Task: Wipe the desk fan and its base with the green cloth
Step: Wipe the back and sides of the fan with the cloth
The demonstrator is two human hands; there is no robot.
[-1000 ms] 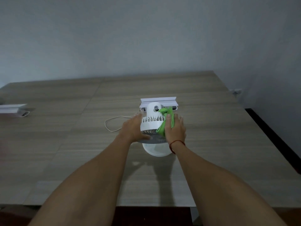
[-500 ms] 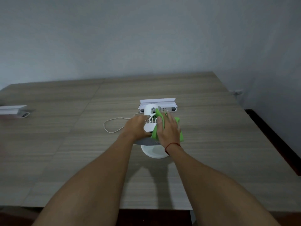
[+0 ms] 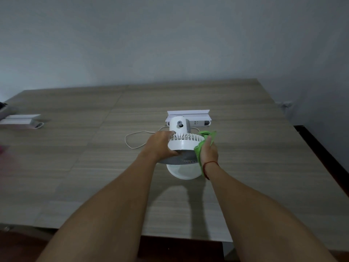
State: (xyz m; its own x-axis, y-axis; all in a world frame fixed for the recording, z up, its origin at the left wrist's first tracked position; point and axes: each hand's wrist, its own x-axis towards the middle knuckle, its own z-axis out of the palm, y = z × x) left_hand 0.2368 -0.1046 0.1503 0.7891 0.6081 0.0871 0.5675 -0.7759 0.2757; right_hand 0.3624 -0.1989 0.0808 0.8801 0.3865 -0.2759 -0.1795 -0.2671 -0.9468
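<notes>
Wooden table (image 3: 75,148), dim room: the left hand (image 3: 160,146), fingers curled, steadies the desk fan (image 3: 184,143) at mid-table while the right hand (image 3: 208,154), gripping the green cloth (image 3: 198,151), wipes its side; the base (image 3: 184,173) below probably awaits, needing a lower reach.

One desk fan (image 3: 184,142) stands on one round base (image 3: 184,172), with one green cloth (image 3: 199,150) and two hands on it, the left hand (image 3: 160,146) and the right hand (image 3: 208,154), and one red string (image 3: 210,163) round the right wrist. There are two white boxes, the middle box (image 3: 188,112) just behind the fan and the left box (image 3: 18,121) at the table's left edge, plus one power strip (image 3: 200,123) and one long cord (image 3: 132,138). One table (image 3: 75,167) bears all of these, and one wall socket (image 3: 286,104) shows at the right.
</notes>
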